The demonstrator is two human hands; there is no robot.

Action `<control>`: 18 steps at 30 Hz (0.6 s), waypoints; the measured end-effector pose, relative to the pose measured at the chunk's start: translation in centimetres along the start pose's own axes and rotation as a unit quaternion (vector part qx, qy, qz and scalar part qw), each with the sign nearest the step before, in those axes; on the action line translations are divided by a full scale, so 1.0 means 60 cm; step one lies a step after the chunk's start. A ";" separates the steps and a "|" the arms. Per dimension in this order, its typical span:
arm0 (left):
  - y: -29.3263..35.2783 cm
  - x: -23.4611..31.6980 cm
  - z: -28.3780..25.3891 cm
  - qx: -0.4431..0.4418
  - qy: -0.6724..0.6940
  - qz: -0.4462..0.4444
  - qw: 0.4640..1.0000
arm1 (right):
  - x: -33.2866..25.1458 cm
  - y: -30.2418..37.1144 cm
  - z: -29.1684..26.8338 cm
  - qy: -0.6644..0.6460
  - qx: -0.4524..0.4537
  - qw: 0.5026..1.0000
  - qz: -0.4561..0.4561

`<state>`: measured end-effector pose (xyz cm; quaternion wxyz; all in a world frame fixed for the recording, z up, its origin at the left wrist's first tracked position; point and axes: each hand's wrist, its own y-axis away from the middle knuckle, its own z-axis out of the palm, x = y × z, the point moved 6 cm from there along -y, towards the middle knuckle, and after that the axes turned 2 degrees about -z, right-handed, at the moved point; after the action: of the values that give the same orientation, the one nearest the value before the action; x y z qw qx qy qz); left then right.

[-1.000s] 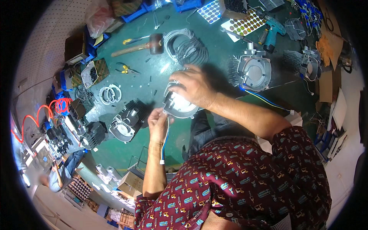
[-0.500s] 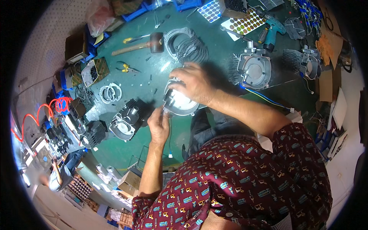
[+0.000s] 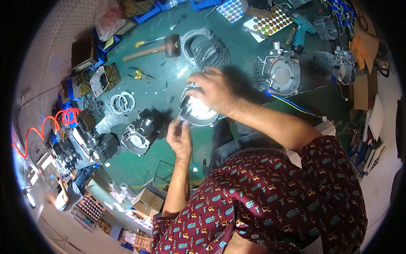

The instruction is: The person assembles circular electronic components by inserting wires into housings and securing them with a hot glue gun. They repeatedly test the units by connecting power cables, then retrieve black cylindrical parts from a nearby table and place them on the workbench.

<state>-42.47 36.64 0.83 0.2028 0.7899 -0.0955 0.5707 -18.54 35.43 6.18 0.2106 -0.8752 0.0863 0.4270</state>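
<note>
Nearest the viewer, the person's patterned maroon shirt [image 3: 275, 203] fills the lower right, both forearms reaching out over a green tabletop [image 3: 177, 72]. The left hand [image 3: 179, 137] is at the near edge of the tabletop, fingers pinched against the lower left corner of a round metal motor cover [image 3: 195, 111]; whether a small part sits between the fingertips cannot be told. The right hand [image 3: 213, 89] lies spread over the cover's top, fingers curled about its far rim, gripping it. The cover itself stands at the near edge, roughly midway along it, its bright inner face turned toward the viewer. A thin blue and white wire [image 3: 191, 158] hangs below the left hand.

Just left of the cover lies a dark finned motor housing [image 3: 143, 130], with a second one [image 3: 105, 146] beyond it at the left edge. Farther in, white ring gaskets [image 3: 122, 102] lie near yellow-handled pliers [image 3: 139, 75]. Toward the centre rest a wooden-handled mallet [image 3: 158, 47] and a stack of grey gaskets [image 3: 206, 48]. To the right stands another open grey housing [image 3: 282, 73], and past it a teal cordless drill [image 3: 299, 30]. At the far edge lie sheets of coloured round stickers [image 3: 274, 23].
</note>
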 end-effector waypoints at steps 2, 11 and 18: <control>-0.002 0.004 0.000 -0.004 0.034 -0.006 0.999 | -0.004 0.001 -0.002 -0.003 -0.001 1.000 -0.003; 0.002 -0.002 -0.011 -0.079 0.076 -0.055 0.992 | -0.018 0.005 0.016 0.019 -0.002 0.999 -0.032; -0.010 -0.014 -0.015 -0.088 0.142 -0.130 0.977 | -0.015 -0.002 0.014 0.007 -0.036 0.999 -0.032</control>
<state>-43.28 37.52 0.16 0.3550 0.6858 -0.0120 0.6352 -19.68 35.87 6.45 0.1923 -0.8876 0.0443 0.4163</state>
